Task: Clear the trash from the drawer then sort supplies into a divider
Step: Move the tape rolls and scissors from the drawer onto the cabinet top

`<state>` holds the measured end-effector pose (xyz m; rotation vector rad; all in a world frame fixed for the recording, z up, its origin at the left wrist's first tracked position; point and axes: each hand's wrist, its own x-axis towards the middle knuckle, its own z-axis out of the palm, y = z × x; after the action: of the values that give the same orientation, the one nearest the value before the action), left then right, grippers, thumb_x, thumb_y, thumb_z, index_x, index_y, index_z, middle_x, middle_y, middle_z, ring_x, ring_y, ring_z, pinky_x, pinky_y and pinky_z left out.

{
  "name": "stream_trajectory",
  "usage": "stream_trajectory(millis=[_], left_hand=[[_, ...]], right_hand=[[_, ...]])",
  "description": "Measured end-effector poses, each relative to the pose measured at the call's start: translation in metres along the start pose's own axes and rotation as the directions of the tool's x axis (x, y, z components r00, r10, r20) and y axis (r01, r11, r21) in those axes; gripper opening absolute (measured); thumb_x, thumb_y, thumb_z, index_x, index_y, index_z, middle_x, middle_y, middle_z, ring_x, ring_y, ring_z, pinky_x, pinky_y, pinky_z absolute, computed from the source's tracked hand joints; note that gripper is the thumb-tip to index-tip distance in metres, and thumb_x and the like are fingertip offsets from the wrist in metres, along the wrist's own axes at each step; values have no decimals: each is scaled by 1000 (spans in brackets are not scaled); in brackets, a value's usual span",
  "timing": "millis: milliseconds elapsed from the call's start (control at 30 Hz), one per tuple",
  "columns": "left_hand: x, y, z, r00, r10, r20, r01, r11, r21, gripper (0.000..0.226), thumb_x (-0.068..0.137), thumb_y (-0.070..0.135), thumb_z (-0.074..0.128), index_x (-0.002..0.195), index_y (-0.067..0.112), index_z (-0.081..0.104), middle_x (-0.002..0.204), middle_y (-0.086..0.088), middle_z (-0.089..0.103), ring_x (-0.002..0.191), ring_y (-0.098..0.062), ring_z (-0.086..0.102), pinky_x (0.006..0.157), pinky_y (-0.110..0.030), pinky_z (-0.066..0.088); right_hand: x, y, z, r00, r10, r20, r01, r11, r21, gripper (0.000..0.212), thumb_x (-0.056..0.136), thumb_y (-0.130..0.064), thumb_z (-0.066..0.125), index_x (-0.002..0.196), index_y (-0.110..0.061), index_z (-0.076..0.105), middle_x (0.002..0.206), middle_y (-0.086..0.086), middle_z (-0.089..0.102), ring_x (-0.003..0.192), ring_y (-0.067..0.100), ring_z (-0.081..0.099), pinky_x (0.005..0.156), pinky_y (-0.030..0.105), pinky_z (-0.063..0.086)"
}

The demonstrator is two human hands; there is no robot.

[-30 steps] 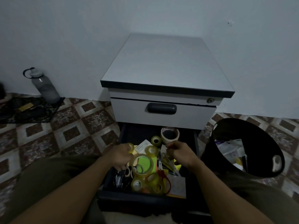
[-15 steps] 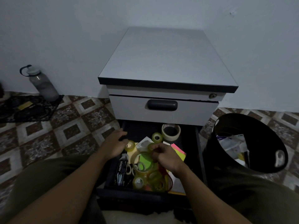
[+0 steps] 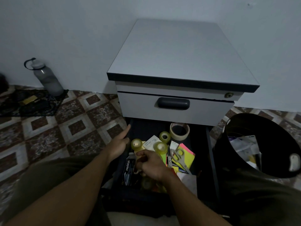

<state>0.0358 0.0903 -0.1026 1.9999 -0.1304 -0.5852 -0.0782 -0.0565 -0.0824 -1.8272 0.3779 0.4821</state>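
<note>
The bottom drawer (image 3: 146,128) of the grey cabinet (image 3: 175,54) stands pulled out. In it lie a masking tape roll (image 3: 179,131), small yellowish tape rolls (image 3: 164,137), scissors (image 3: 177,156), coloured sticky notes (image 3: 187,152) and a black stapler box (image 3: 129,168). My left hand (image 3: 119,142) rests on the drawer's left wall, index finger straight along it. My right hand (image 3: 151,165) is inside the drawer, fingers curled down over a clear tape roll that it mostly hides.
A black bin (image 3: 219,152) with crumpled paper inside stands on the floor right of the drawer. The upper drawer is closed. A grey bottle (image 3: 46,77) and a dark cloth (image 3: 32,103) sit by the wall at the left. No divider is in view.
My right hand moved left and toward me, from the scissors side onto the tape rolls. My left hand left the drawer's contents and went to its left wall.
</note>
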Motion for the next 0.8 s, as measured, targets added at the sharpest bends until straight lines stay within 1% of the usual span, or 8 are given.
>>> stream_trajectory(millis=[100, 133, 200, 333, 467, 567, 733, 800], left_hand=[[4, -1, 0, 1000, -4, -5, 3, 998, -58, 57, 102, 11, 42, 150, 41, 33, 161, 9, 20, 148, -11, 20, 122, -29, 10], [4, -1, -1, 1000, -6, -10, 5, 997, -82, 58, 101, 10, 42, 149, 41, 34, 160, 9, 21, 147, -11, 21, 123, -31, 12], [6, -2, -1, 1000, -5, -18, 3, 994, -110, 59, 100, 8, 43, 148, 41, 36, 158, 11, 22, 144, -7, 23, 121, -27, 13], [7, -5, 0, 1000, -4, -8, 4, 995, -96, 59, 100, 12, 42, 148, 45, 33, 160, 11, 20, 146, -9, 20, 116, -22, 10], [8, -6, -1, 1000, -3, -4, 3, 997, -81, 58, 101, 14, 42, 148, 47, 31, 160, 12, 17, 148, -11, 17, 115, -21, 8], [9, -5, -1, 1000, 0, 0, 0, 997, -83, 59, 101, 13, 42, 145, 50, 32, 161, 11, 17, 149, -12, 17, 118, -24, 8], [9, -4, -1, 1000, -4, -2, 4, 997, -78, 60, 100, 10, 42, 147, 47, 32, 162, 7, 16, 148, -12, 18, 120, -25, 9], [8, -3, 0, 1000, -12, -6, 12, 998, -66, 60, 101, 11, 42, 148, 47, 32, 162, 7, 16, 148, -13, 18, 118, -24, 9]], right_hand=[[2, 5, 6, 1000, -14, -13, 13, 997, -76, 42, 80, -14, 68, 118, -29, 58, 108, -1, 69, 97, 18, 66, 81, 31, 56], [2, 4, 8, 1000, -31, -6, 30, 993, -116, 46, 81, -15, 69, 124, -27, 58, 114, -2, 68, 98, 15, 64, 77, 23, 54], [3, 1, 11, 998, -62, 0, 61, 979, -197, 54, 82, -17, 70, 134, -24, 54, 123, -1, 65, 101, 12, 62, 70, 11, 44], [10, -7, 22, 996, -91, 7, 88, 940, -330, 53, 86, -12, 66, 136, -19, 51, 128, 7, 62, 116, 22, 60, 83, 19, 46], [20, -6, 36, 997, -65, -36, 47, 928, -370, 47, 82, -10, 66, 128, -15, 54, 126, 11, 63, 118, 27, 58, 97, 32, 50], [27, -3, 44, 994, -70, -81, 36, 931, -363, 47, 80, -10, 66, 125, -15, 55, 124, 14, 62, 119, 30, 57, 99, 35, 50], [30, 0, 45, 989, -115, -95, 77, 939, -335, 41, 80, -6, 61, 120, -13, 61, 121, 14, 64, 116, 29, 58, 96, 31, 49], [31, 1, 42, 989, -123, -87, 89, 943, -322, 40, 81, -4, 63, 120, -12, 62, 120, 12, 66, 113, 26, 60, 92, 26, 49]])
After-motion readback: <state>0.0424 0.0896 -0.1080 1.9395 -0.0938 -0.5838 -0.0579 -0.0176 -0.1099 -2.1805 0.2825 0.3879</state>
